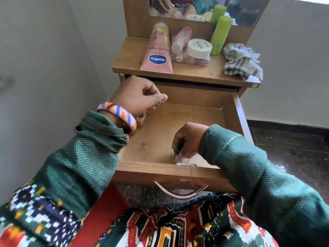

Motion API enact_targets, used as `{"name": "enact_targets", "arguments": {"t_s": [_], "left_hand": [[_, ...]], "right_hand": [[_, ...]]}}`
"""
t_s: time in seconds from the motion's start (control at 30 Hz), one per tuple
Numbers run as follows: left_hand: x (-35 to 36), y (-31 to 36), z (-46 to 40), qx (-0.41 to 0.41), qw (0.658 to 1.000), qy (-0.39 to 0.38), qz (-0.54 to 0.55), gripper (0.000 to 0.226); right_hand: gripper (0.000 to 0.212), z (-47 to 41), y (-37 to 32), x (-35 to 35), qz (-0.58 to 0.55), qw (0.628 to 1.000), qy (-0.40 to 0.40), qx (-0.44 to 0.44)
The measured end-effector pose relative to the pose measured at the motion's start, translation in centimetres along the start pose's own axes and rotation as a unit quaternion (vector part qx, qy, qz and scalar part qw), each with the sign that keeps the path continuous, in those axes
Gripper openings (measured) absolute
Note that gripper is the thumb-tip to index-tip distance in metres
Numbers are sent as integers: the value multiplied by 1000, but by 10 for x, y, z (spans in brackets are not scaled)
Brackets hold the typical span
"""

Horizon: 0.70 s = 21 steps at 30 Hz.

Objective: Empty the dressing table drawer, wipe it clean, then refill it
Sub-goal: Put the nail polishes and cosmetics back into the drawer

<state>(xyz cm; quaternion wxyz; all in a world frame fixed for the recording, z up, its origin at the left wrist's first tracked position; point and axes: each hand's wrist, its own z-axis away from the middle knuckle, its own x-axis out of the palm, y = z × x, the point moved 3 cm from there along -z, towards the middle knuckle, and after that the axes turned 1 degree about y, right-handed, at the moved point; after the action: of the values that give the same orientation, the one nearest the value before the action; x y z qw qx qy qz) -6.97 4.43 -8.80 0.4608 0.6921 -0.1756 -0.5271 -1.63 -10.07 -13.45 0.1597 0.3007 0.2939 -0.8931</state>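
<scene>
The drawer (178, 125) is pulled all the way out toward the person, long side running left-right, metal handle (179, 192) hanging on the front. Right hand (187, 139) is down at the front edge of the drawer with its fingers (179, 139) curled round a small dark-capped bottle (178, 154), standing upright, cap up, silver label at the bottom that's too blurry to read. Left hand (140, 97) sits over the back-left corner, fingers loosely curled, thumb sticking out to the right; can't tell if it's actually got anything. Just under that palm there are a couple of small tan bottles (140, 120) standing up on the drawer floor. Striped orange/purple/white bangle (118, 113) on that wrist.

Beyond the fingers, up on the table (195, 72): a pink Vaseline tube (157, 50) lying lengthwise pointing away, cap at the far end, text reads "Gluta-Hya". Next to it a clear plastic box (190, 59) with a pale pink bottle (180, 40) lying on it and a white jar (199, 48) whose lid says "nail polish" something. Then a green bottle (220, 35) standing upright, and a crumpled checked cloth (242, 61) at the far right. Mirror (204, 9) behind all that.
</scene>
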Motion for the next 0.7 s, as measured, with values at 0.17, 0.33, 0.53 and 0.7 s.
{"name": "enact_targets", "arguments": {"t_s": [0.17, 0.33, 0.53, 0.7], "left_hand": [[-31, -12, 1, 13, 995, 97, -12, 20], [-42, -30, 10, 3, 990, 124, -70, 15], [-48, -45, 14, -16, 986, 129, -100, 16], [-52, -45, 13, -20, 985, 131, -110, 15]], "right_hand": [[31, -6, -28, 14, 25, 997, -23, -72], [32, -13, -64, 26, 104, 983, 7, -150], [33, -22, -90, 36, 127, 972, 16, -195], [34, -28, -96, 37, 122, 972, 7, -199]]}}
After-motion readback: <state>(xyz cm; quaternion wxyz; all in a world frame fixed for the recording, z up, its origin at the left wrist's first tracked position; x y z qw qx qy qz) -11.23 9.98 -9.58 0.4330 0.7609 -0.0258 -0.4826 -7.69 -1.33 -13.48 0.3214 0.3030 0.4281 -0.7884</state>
